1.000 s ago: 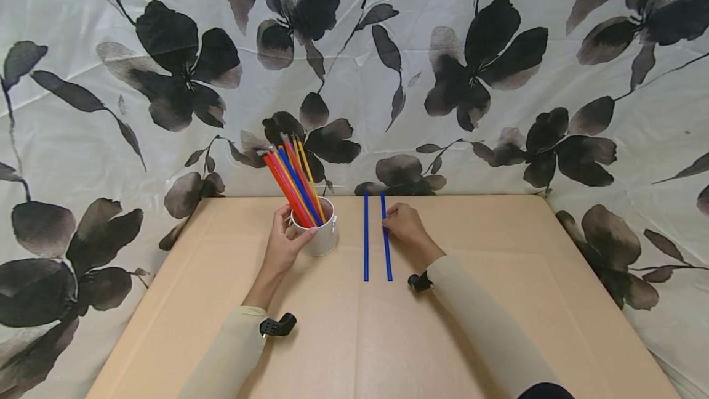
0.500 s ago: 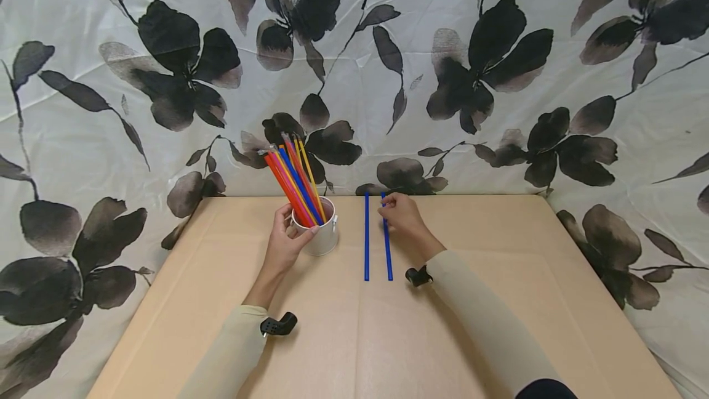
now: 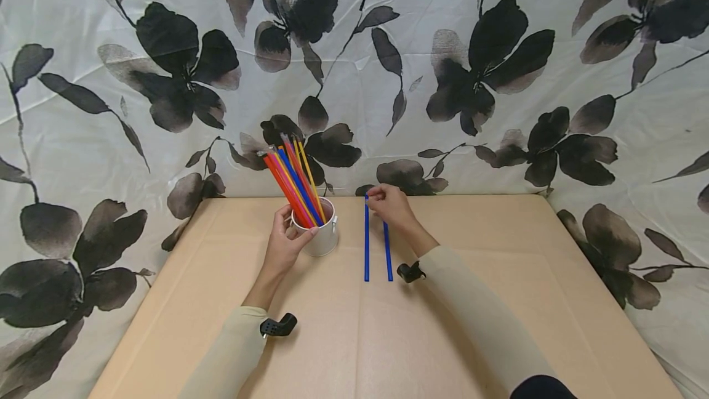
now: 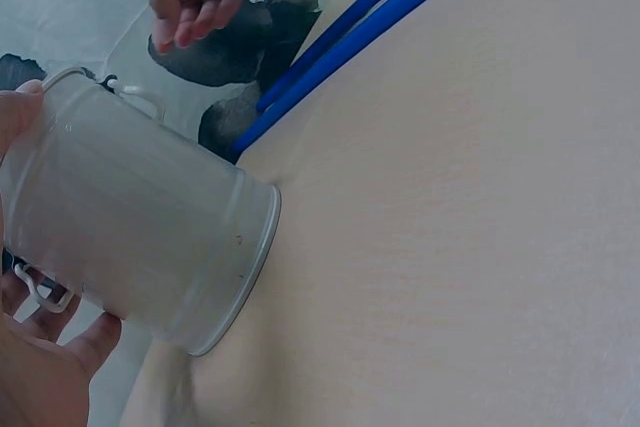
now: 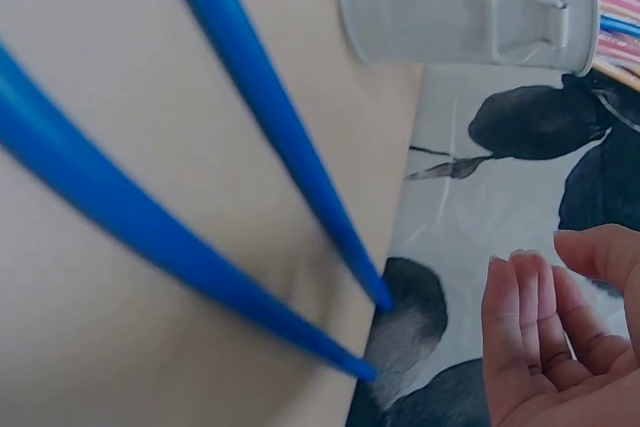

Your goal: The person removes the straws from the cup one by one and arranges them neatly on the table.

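Observation:
My left hand grips a small white metal bucket by its side, thumb and fingers around it near the rim. The bucket leans against the hand, and slim coloured sticks in red, orange, yellow and blue stand in it, slanting left. Right of the bucket, two long blue sticks lie side by side, a left one and a right one. Over their far ends hovers my right hand, its fingers bent loosely. The right wrist view shows that hand with nothing between thumb and fingertips.
A tan tabletop lies beneath everything. Behind its far edge hangs a white cloth printed with dark flowers. In the right wrist view, the blue sticks' far ends reach the table's back edge.
My right hand has moved away from the right blue stick, a little farther back and left, to the far end of the left one. The left hand and bucket stay put.

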Tool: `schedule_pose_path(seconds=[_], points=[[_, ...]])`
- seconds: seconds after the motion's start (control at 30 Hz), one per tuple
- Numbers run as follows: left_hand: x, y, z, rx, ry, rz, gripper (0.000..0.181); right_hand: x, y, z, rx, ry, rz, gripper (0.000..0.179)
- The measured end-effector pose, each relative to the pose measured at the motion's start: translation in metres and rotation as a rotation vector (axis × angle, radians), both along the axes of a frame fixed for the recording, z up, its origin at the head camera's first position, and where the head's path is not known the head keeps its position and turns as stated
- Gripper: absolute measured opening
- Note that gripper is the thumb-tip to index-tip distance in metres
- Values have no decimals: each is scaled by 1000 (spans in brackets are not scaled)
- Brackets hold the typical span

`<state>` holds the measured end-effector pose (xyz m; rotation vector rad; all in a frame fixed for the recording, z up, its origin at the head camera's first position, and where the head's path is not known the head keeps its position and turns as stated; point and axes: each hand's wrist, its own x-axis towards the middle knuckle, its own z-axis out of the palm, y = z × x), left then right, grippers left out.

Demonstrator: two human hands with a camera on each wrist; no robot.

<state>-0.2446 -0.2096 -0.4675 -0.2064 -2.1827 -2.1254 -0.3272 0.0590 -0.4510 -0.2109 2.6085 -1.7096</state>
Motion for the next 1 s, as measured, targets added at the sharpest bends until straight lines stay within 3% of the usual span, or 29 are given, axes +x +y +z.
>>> schedule_pose_path(seconds=[0.6, 1.0], points=[[0, 0, 0, -12, 16, 13, 80, -4, -38, 23, 4, 119, 71, 19], [0, 0, 0, -29, 14, 16, 81, -5, -64, 31, 7, 190, 175, 23]])
